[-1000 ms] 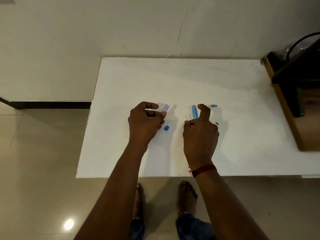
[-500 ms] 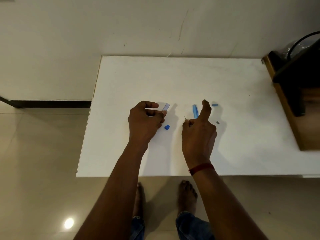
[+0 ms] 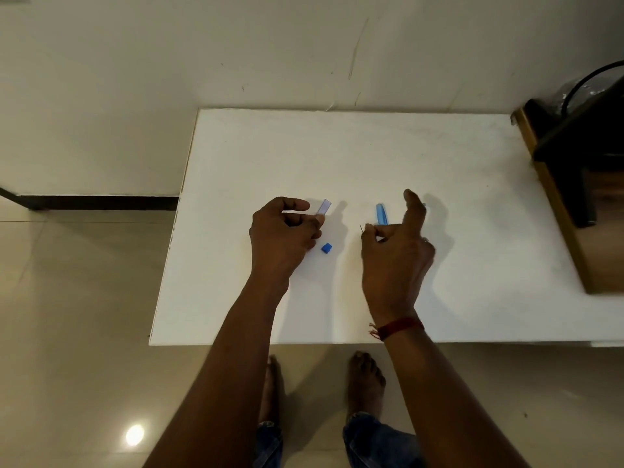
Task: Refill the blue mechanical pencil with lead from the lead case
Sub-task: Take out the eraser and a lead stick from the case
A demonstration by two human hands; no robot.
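Observation:
My left hand (image 3: 283, 238) holds the small clear lead case (image 3: 324, 207) tilted up, its open end pointing away from me. The case's blue cap (image 3: 326, 248) lies on the white table (image 3: 337, 157) just below it. My right hand (image 3: 395, 255) pinches a thin dark lead (image 3: 362, 228) between thumb and fingers, with the index finger stretched forward. The blue mechanical pencil (image 3: 381, 214) lies on the table just beyond that hand, its lower end hidden by the fingers.
A dark wooden stand (image 3: 574, 197) with a black cable (image 3: 594, 76) sits at the table's right edge. The wall runs along the far edge. The person's bare feet (image 3: 364, 376) stand on the tiled floor below the near edge.
My right index finger has stretched further forward and now covers the small blue piece right of the pencil. The left hand and lead case have stayed in place.

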